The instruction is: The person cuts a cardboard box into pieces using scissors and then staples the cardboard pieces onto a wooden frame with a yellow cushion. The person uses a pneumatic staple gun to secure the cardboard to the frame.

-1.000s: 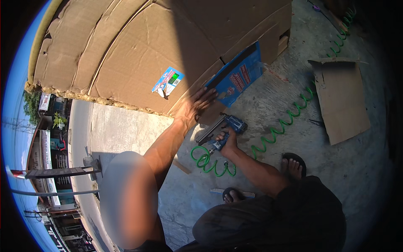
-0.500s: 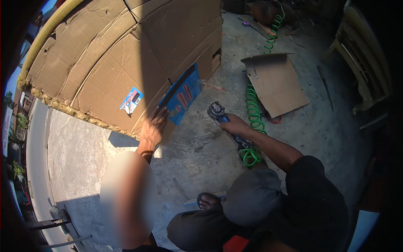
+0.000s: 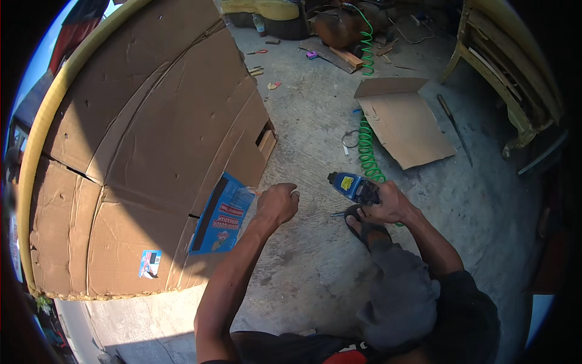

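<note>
While the person crouches on the grey concrete floor [image 3: 315,267], a sandal [image 3: 359,223] shows under the bent knee. The right hand [image 3: 388,205] is closed around a blue air tool [image 3: 353,187], which it holds just above the sandal. A green coiled hose [image 3: 365,144] runs from the tool away over the floor. The left hand [image 3: 276,204] is closed in a loose fist, empty, near a blue printed cardboard flap [image 3: 221,215]. This flap belongs to the large brown cardboard sheets [image 3: 151,151] that cover the left side. Farther away lies a small flat cardboard piece [image 3: 403,124], beside a long knife [image 3: 454,128]. A yellow wooden frame [image 3: 503,79] stands at the far right, and wood scraps [image 3: 345,56] lie behind.
</note>
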`<act>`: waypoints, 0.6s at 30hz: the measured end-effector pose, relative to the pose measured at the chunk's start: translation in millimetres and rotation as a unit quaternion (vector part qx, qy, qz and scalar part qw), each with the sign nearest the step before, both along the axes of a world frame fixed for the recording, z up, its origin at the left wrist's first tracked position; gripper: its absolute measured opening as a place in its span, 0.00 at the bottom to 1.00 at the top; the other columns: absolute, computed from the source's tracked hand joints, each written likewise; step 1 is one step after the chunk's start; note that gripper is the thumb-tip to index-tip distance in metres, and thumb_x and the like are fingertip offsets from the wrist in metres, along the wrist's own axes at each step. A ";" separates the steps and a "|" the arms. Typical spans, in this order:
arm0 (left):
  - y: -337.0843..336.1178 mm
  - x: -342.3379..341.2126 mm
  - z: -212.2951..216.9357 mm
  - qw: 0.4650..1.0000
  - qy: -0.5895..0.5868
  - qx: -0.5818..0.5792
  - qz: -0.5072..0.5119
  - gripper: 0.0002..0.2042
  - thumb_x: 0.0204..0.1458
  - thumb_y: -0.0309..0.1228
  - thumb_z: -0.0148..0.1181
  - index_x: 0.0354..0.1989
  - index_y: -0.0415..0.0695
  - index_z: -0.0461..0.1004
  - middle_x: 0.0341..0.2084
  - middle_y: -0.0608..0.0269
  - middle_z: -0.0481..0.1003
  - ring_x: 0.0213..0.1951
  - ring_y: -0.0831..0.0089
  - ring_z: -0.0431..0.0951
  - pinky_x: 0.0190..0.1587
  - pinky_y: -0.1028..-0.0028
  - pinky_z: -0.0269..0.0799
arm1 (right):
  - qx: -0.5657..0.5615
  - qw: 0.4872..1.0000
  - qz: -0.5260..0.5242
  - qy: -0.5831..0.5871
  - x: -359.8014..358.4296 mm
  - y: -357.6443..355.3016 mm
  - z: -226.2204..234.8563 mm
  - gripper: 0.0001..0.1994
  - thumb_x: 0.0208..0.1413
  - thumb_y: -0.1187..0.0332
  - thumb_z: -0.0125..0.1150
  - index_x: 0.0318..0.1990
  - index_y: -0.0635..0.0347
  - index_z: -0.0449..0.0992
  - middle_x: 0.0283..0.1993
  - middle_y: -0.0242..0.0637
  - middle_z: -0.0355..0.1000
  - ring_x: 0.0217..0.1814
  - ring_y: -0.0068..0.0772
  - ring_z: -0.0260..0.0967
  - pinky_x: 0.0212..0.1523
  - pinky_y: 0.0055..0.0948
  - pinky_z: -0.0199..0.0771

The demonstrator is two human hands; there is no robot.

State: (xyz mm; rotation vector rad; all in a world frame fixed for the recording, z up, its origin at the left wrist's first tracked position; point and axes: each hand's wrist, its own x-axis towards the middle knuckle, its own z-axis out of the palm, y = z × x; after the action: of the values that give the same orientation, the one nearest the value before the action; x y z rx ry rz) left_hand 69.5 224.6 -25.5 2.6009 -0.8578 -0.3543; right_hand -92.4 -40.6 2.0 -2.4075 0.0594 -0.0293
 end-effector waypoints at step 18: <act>-225.7 92.5 -38.5 0.970 0.217 0.085 -0.070 0.20 0.60 0.39 0.54 0.57 0.41 0.75 0.48 0.42 0.79 0.52 0.45 0.77 0.57 0.56 0.72 | -0.156 0.981 -0.111 -0.010 98.2 -236.4 -84.2 0.30 0.43 0.68 0.75 0.56 0.60 0.72 0.53 0.48 0.70 0.57 0.52 0.67 0.56 0.44 0.69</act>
State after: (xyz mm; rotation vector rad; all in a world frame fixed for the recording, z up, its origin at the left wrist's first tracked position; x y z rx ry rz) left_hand 162.0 -1.2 -64.1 2.4674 -0.8814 -1.0323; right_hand 5.8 -277.0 -82.1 -2.7023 0.3367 -0.1788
